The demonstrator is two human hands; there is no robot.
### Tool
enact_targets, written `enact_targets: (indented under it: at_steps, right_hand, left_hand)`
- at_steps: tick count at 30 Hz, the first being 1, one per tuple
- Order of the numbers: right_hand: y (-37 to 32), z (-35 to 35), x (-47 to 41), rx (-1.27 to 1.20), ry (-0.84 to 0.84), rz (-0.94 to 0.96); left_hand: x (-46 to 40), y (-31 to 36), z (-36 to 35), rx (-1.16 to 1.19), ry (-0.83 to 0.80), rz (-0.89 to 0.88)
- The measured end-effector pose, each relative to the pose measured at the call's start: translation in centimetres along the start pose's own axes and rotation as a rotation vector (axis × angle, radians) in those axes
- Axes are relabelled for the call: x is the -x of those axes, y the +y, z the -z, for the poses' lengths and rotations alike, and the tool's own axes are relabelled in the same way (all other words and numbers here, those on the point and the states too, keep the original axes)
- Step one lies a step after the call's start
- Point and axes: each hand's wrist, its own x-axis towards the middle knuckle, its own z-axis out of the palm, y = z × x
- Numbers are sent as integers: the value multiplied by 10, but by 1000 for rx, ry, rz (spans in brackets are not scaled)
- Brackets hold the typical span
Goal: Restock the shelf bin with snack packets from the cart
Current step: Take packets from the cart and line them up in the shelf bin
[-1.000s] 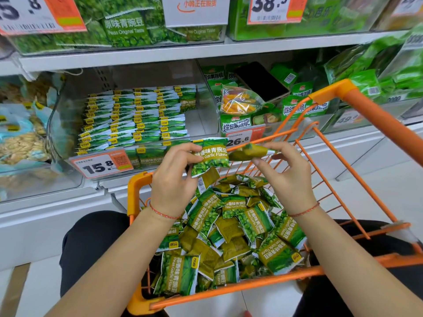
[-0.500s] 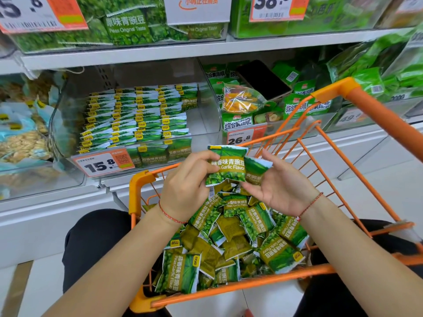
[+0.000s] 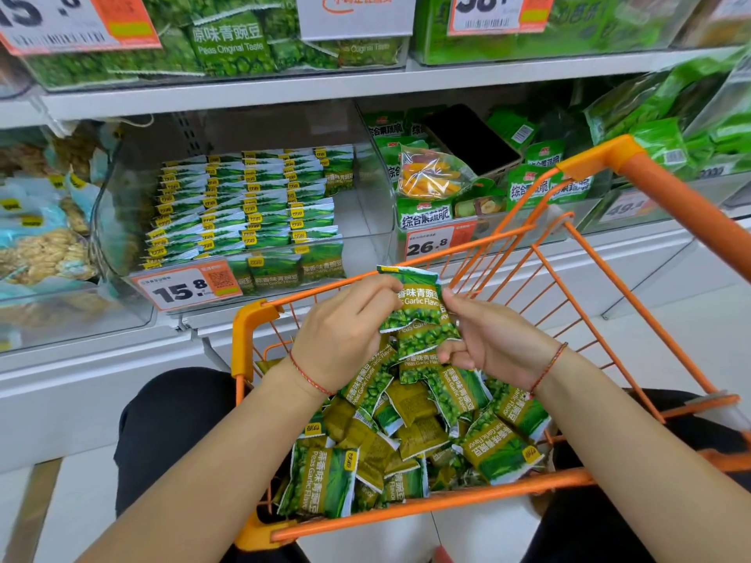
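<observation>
Orange wire cart (image 3: 634, 319): loose green pea packets (image 3: 443, 420). My left hand (image 3: 345, 335) and right hand (image 3: 495, 343), fingers pinching a small packet stack (image 3: 418, 314). Clear shelf bin (image 3: 365, 221): packet rows.

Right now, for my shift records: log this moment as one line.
left hand: holds garlic pea packets | right hand: holds same stack | position: above cart | shelf bin: partly filled

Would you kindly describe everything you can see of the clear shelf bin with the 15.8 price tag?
The shelf bin is a clear plastic box on the lower shelf, open at the top. Neat rows of green garlic pea packets stand on edge across its left and middle; its right side is bare. An orange-and-white 15.8 price tag is fixed to its front. Neither hand touches it.
</observation>
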Motion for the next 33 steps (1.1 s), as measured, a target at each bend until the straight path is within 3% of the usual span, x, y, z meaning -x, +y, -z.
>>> enact_targets:
  at_steps: [6,15,17,20,24,26,30,33]
  right_hand:
    - [-3,-3,-1,11,-4,83]
    - [2,-2,-3,157,108,193]
    - [2,-3,-5,158,178,221]
    - [2,5,-12,114,322,154]
    - [5,8,-13,218,273,7]
    - [6,3,-11,252,208,-54]
    - [4,-1,-10,27,31,-53]
    - [-1,1,-7,-131,32,20]
  left_hand:
    - [2,6,-6,-18,-39,-107]
    - [6,1,-6,83,-80,-77]
    - [5,0,-8,106,-37,12]
    - [-1,-5,-1,211,178,313]
    - [-7,-11,11,329,387,596]
    - [-9,-6,10,310,387,532]
    - [-7,7,0,225,179,112]
    - [-4,14,-3,354,74,100]
